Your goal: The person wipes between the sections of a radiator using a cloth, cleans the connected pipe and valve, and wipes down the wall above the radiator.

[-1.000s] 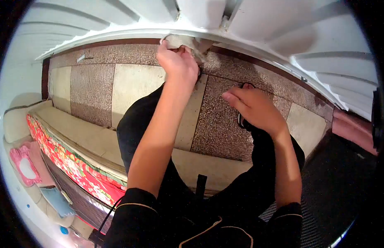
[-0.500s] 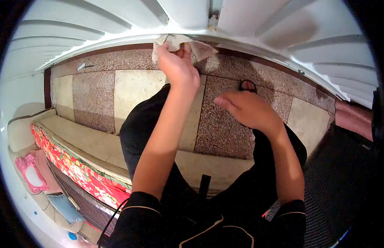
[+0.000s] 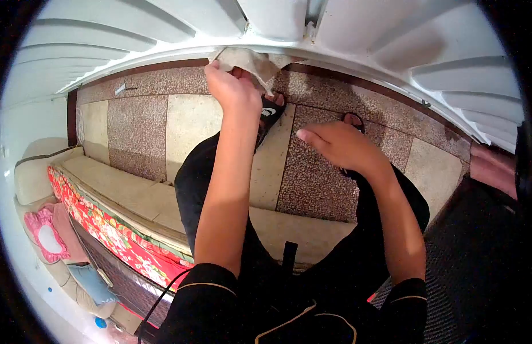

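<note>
A crumpled beige cloth point(image 3: 250, 62) hangs at the foot of the white ribbed metal panel point(image 3: 357, 28). My left hand point(image 3: 234, 89) is closed on its left part, with some fingers hidden behind the fabric. The cloth's right end drapes down toward my black sandal point(image 3: 270, 112). My right hand point(image 3: 341, 146) hovers over the speckled floor, its back toward me and the thumb stretched out to the left. Its other fingers are mostly hidden, and I see nothing held in it. It is nearest to my other sandaled foot point(image 3: 353, 120).
Speckled and cream tiles point(image 3: 137, 132) cover the floor. A small white item point(image 3: 121, 89) lies at the left near the panel's base. Behind me is a beige cushioned seat point(image 3: 105, 178) with a red floral cloth point(image 3: 117, 223). A dark textured surface point(image 3: 455, 246) stands at the right.
My left hand has moved a little to the left along the panel's base, pulling the cloth with it and uncovering my sandal. My right hand has barely moved.
</note>
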The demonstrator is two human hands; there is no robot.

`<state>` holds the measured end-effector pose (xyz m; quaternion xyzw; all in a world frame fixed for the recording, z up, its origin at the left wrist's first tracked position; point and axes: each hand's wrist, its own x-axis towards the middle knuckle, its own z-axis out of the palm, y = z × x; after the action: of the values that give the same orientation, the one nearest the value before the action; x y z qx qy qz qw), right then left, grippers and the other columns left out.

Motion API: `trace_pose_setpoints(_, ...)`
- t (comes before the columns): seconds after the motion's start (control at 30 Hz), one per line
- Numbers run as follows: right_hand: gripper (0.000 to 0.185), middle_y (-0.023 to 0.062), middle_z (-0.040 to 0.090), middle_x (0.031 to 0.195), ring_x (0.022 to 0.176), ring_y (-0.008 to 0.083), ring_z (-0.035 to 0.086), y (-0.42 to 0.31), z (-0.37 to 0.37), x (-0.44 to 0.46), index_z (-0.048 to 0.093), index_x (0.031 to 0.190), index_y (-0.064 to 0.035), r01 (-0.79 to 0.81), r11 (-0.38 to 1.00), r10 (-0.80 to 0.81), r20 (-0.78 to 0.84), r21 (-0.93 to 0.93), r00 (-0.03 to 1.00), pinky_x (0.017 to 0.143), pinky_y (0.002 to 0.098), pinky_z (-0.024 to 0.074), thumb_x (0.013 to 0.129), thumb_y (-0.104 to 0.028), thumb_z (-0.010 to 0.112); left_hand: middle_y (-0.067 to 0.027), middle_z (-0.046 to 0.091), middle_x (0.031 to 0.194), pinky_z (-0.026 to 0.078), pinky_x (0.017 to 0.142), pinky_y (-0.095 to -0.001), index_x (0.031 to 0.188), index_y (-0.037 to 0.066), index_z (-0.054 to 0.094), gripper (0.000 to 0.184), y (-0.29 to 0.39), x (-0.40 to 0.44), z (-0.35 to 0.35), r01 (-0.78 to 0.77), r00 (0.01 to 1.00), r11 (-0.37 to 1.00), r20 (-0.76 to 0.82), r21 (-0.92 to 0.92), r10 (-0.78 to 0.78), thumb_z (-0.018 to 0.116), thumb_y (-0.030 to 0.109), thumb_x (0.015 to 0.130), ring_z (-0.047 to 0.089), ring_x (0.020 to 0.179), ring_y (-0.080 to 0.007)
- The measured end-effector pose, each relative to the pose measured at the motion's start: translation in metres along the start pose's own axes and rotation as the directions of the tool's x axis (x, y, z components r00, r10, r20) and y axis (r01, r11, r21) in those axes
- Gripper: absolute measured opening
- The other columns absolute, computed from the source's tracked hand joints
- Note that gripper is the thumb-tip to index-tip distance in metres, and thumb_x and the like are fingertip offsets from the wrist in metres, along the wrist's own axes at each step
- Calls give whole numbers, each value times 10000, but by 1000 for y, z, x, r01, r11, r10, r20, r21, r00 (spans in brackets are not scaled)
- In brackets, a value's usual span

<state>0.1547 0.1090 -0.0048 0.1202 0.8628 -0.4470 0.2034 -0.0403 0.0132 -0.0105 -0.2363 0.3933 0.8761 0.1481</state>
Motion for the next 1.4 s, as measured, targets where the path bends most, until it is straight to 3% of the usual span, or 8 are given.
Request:
trace_pose_setpoints(0.2,488,269,644,925,902,478,600,-2,-14,-13,615,970,-13,6,996,-11,-50,-92,999,832,543,466,996,-460,421,-56,562,964,472,753,-328,1076,38,542,287,-21,-12,4,-115,993,990,1,81,115,387,256,970,533,832,-173)
trace_pose_setpoints(0.47,522,116,633,1168,995,239,615,12,-25,4,559,1285,-36,51,810,337,-534,584,775,864,368,491,1029,-463,403,-22,497,790,401,670,-277,833,19,511,319,-61,-46,5,-265,964,892,88,366,250,391,240,1028,443,753,-111)
trace_pose_setpoints(0.8,569,116,570,1185,1079,195,533,-15,-48,-9,472,1353,-55,235,822,179,-628,518,758,973,349,413,947,-434,597,20,590,836,412,678,-239,971,-56,620,323,-13,-77,16,-183,803,876,582,447,-130,470,229,990,490,800,-56)
trace_pose_setpoints(1.0,646,76,608,1065,1001,191,572,-29,-65,-30,518,1335,-89,-158,914,262,-248,374,933,895,321,454,801,-339,783,-4,641,892,445,740,-248,1055,-37,647,312,29,-63,29,-461,456,622,770,633,-446,521,239,981,529,833,-80)
trace_pose_setpoints(1.07,604,62,608,1079,985,168,567,-19,-52,-36,537,1314,-74,275,912,-84,-519,303,851,874,299,461,819,-323,776,-5,637,893,443,772,-245,1079,-21,651,315,53,-76,42,-386,443,585,699,713,-561,545,261,983,526,845,-81)
trace_pose_setpoints(1.13,578,55,594,1140,1047,166,542,-57,-45,-49,522,1310,-56,216,841,54,-475,496,878,920,301,441,846,-309,755,-6,633,895,448,778,-250,1090,-15,651,321,55,-78,39,-383,369,679,778,626,-509,558,273,985,527,847,-83)
trace_pose_setpoints(1.27,493,65,583,1177,1091,194,526,-102,-44,-62,506,1257,-32,275,774,187,-620,570,762,983,331,403,855,-197,738,14,643,966,448,776,-229,1109,21,675,312,69,-71,37,-501,332,659,828,561,-452,583,293,986,522,874,-62)
trace_pose_setpoints(1.4,466,105,573,1136,1067,220,532,-185,-90,-76,553,1206,-22,245,939,-260,-965,-242,42,946,339,424,746,-12,624,-41,662,947,490,834,-276,1230,10,593,377,98,-79,39,-360,353,854,902,375,-248,568,302,992,588,902,-116)
